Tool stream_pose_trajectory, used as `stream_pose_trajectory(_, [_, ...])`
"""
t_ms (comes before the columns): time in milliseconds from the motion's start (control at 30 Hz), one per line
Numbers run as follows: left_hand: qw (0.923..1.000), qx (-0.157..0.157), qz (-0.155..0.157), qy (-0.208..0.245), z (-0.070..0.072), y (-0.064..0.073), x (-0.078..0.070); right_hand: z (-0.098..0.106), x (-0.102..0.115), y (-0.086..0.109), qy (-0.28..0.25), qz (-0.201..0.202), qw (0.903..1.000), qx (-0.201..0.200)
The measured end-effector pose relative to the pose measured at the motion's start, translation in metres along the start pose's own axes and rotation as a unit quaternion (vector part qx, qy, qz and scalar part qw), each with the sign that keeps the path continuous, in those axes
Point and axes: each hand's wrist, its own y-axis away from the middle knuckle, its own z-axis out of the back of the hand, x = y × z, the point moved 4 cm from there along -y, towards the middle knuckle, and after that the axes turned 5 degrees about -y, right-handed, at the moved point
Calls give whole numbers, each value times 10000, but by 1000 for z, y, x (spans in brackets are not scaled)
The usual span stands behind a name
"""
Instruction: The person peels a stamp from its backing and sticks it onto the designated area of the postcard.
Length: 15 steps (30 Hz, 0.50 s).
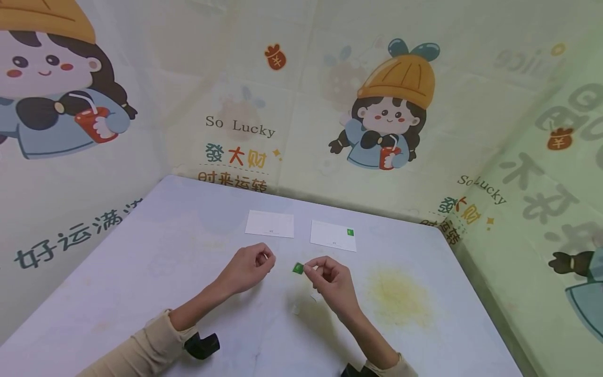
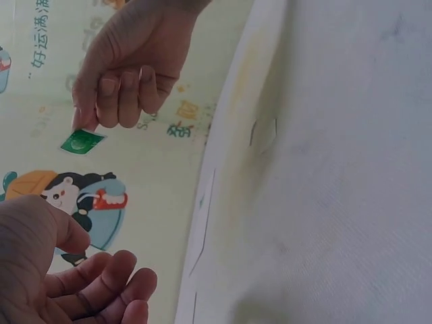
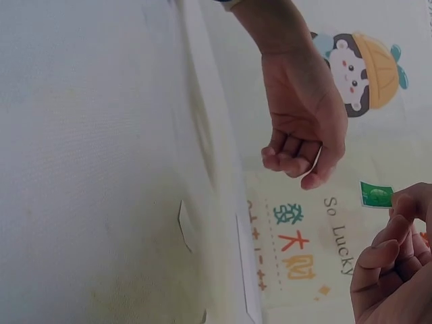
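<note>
A small green stamp [image 1: 298,268] is pinched between the thumb and forefinger of my right hand [image 1: 333,285], held up above the table. In the left wrist view the stamp [image 2: 84,142] shows a pale round design and a light edge. Left of it my left hand [image 1: 249,268] hovers with loosely bent fingers and nothing in them. Beyond the hands lie two flat white envelopes. The right envelope [image 1: 332,238] bears a similar green stamp [image 1: 350,232] in its upper right corner; the left envelope [image 1: 269,224] has only a small printed mark at its lower edge.
Two small white paper scraps, a nearer one [image 1: 295,310] and a farther one [image 1: 314,297], lie on the white table [image 1: 141,262] below the right hand. A yellow stain [image 1: 400,296] marks the tabletop at right. Printed cloth walls [image 1: 301,131] stand around the table's back and sides.
</note>
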Motion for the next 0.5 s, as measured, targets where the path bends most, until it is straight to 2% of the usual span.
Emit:
stream_pose_trajectory(367, [9966, -584, -77, -573, 0, -1, 0, 0, -3, -7, -222, -141, 9996, -123])
stream_pose_trajectory(500, [9948, -691, -11, -744, 0, -3, 2, 0, -5, -10, -275, -153, 9994, -127])
